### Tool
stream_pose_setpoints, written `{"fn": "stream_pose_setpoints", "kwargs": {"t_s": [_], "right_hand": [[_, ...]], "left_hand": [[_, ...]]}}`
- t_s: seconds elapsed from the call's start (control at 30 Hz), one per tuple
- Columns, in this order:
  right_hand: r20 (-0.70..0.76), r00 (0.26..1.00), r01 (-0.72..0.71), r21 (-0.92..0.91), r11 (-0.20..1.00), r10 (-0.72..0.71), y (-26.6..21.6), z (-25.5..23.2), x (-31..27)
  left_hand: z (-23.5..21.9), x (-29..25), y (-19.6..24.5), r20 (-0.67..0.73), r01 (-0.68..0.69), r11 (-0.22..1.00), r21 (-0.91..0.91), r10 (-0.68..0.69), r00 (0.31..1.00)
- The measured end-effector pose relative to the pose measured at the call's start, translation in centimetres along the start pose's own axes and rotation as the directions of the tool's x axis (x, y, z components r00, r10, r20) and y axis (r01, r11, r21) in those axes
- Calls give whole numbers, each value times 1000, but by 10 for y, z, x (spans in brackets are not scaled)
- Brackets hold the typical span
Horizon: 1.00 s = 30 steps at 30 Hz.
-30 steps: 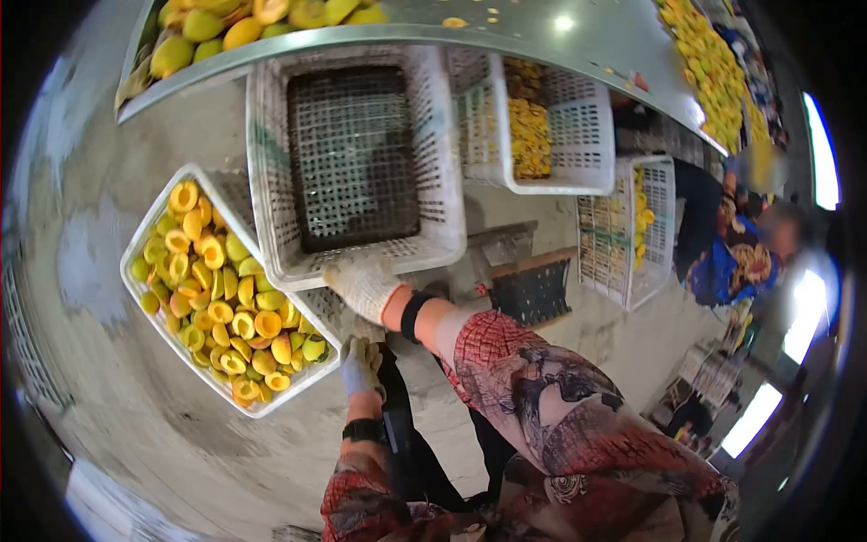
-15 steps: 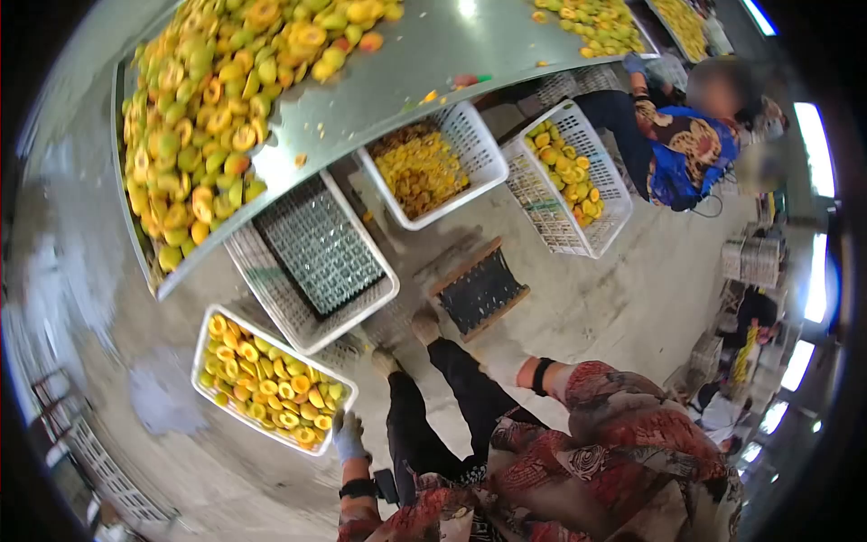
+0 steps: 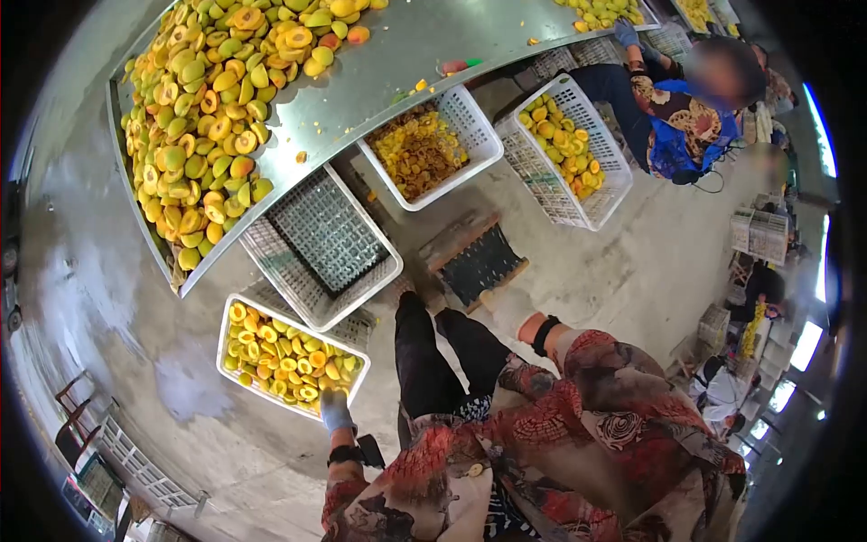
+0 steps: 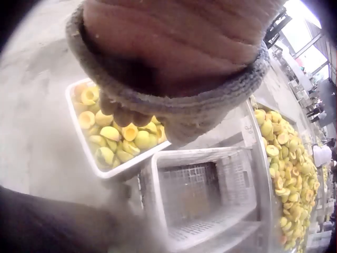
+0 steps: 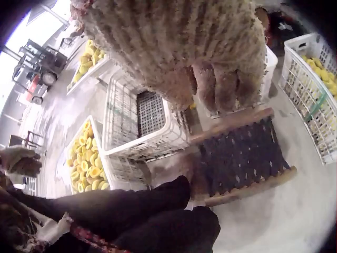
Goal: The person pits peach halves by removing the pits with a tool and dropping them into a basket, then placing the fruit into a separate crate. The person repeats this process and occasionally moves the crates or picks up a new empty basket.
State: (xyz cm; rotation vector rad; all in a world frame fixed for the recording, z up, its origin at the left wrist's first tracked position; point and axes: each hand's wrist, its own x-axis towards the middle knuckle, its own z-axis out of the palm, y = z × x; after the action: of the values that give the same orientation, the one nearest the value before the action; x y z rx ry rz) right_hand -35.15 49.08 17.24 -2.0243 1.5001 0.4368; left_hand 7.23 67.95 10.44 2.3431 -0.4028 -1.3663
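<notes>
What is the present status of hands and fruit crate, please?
Left hand beside fruit crate, contact unclear. Right hand near low stool, nothing visibly held. Crate loaded with halved fruit. Possible obstacle: second crate alongside.

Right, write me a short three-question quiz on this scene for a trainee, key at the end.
1. Multiple choice: in the head view, which of these is nearest the right hand?
A) the metal table
B) the low stool
C) the other person
2. True or false: the right hand is bare.
3. Fill in the missing word: in the head view, the crate nearest the left hand is filled with cut ____.

Key:
1. B.
2. False; it wears a knitted glove.
3. Fruit.
</notes>
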Motion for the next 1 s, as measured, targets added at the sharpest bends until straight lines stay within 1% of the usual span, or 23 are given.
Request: {"fn": "stream_pose_setpoints", "kwargs": {"t_s": [0.07,0.1,0.13,0.17,0.2,0.23,0.27,0.33,0.37,0.4,0.43,0.5,0.53,0.6,0.63,0.67,0.73,0.8,0.87,0.9,0.93,0.97,1.0], "right_hand": [[173,985,24,-175,984,7,-31,-16,2],[202,978,96,-194,976,-56,-33,-1,5],[247,962,173,-233,957,-114,-44,-7,8],[303,941,241,-286,927,-151,-53,-5,12],[357,916,308,-337,890,-182,-60,-3,17],[356,895,374,-265,889,-270,-66,-9,20],[324,888,415,-255,874,-327,-69,-6,24],[202,860,510,-307,804,-468,-69,-3,21],[219,832,554,-297,778,-510,-68,0,21],[216,839,544,-297,785,-500,-68,2,18],[194,830,558,-292,777,-523,-69,-5,16],[165,800,599,-284,749,-577,-70,-37,12],[103,766,642,-189,743,-635,-62,-44,10],[67,751,659,-150,737,-657,-43,-50,11],[65,747,662,-153,733,-662,-33,-60,15],[56,761,647,-143,749,-646,-22,-70,22],[49,764,643,-119,756,-643,3,-82,38],[-109,774,610,-136,780,-624,35,-89,53],[-97,764,635,-66,770,-638,65,-114,73],[-69,751,651,-91,754,-657,86,-126,89],[-51,752,651,-102,753,-657,101,-135,101],[80,771,636,-35,771,-632,114,-143,101],[89,768,637,-6,771,-634,130,-154,103]], "left_hand": [[17,-1,31,8,13,1000,7,-13,1000],[22,-4,46,32,-119,990,82,116,993],[18,-13,63,30,-115,990,84,112,993],[13,-22,86,35,-215,899,382,218,975],[11,-25,104,70,-286,713,640,316,946],[5,-28,104,65,-321,719,616,360,931],[0,-34,120,83,-285,743,606,297,951],[-10,-32,117,105,-281,682,675,288,952],[-13,-32,119,132,-297,642,707,292,947],[-12,-30,121,144,-306,637,708,295,945],[-10,-30,128,162,-327,573,751,321,933],[-1,-33,153,214,-391,499,773,376,902],[7,-32,158,209,-393,504,769,383,900],[25,-28,166,176,-387,490,781,422,889],[38,-31,184,154,-346,505,791,383,911],[49,-30,186,158,-388,491,780,446,881],[77,-38,209,116,-339,547,766,401,909],[105,-53,238,96,-325,592,738,385,918],[134,-66,243,31,-287,648,705,377,926],[154,-76,250,-3,-255,659,708,363,932],[166,-87,260,-69,-144,704,695,265,962],[175,-106,266,-125,-27,734,679,152,981],[186,-122,273,-127,-7,721,693,132,983]]}}
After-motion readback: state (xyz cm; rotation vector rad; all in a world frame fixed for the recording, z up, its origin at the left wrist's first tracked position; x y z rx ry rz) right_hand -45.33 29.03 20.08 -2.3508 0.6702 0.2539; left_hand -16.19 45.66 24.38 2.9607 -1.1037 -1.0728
